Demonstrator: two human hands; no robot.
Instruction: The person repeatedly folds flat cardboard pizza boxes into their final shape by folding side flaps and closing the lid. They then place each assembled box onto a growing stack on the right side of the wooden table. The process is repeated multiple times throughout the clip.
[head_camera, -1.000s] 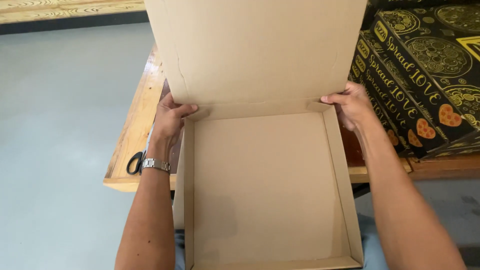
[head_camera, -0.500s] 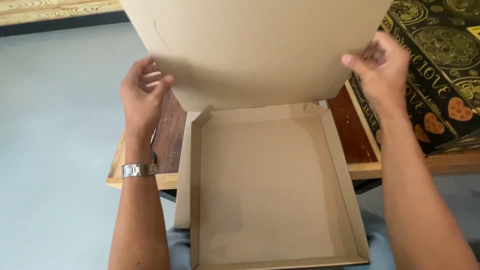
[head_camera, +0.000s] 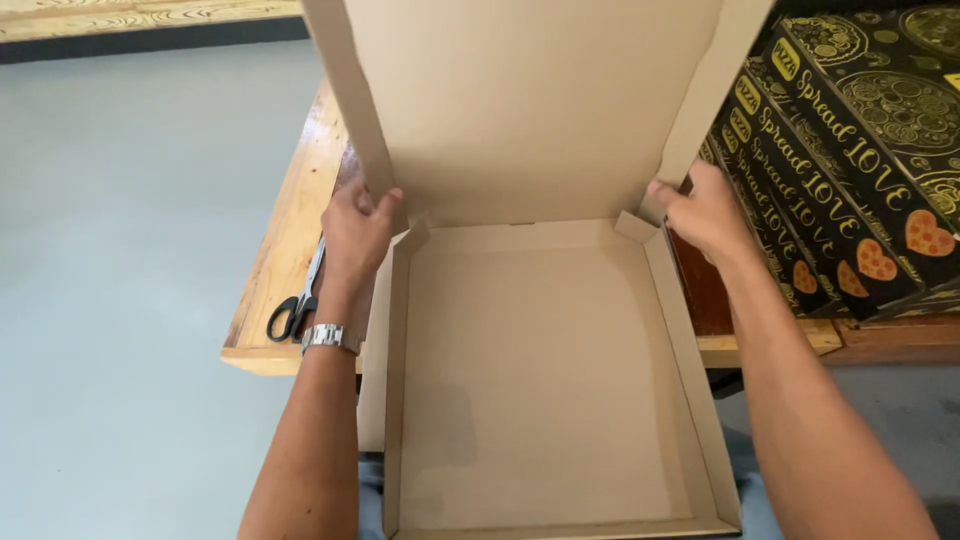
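The lid's 2 side flaps are now folded inward, unlike 0.5 s ago: the left hand at 9 o'clock and the right hand at 3 o'clock each pinch a flap of the cardboard box, so folding is judged well along.

In front of me lies an open, flat, square box of plain brown cardboard, its shallow tray reaching over the table's near edge toward my lap. Its lid stands upright at the far side, with narrow side flaps folded inward. To my right, a stack of closed flat black cardboard boxes leans on the table, printed with gold round patterns and orange hearts, just beside the tray's far right corner.
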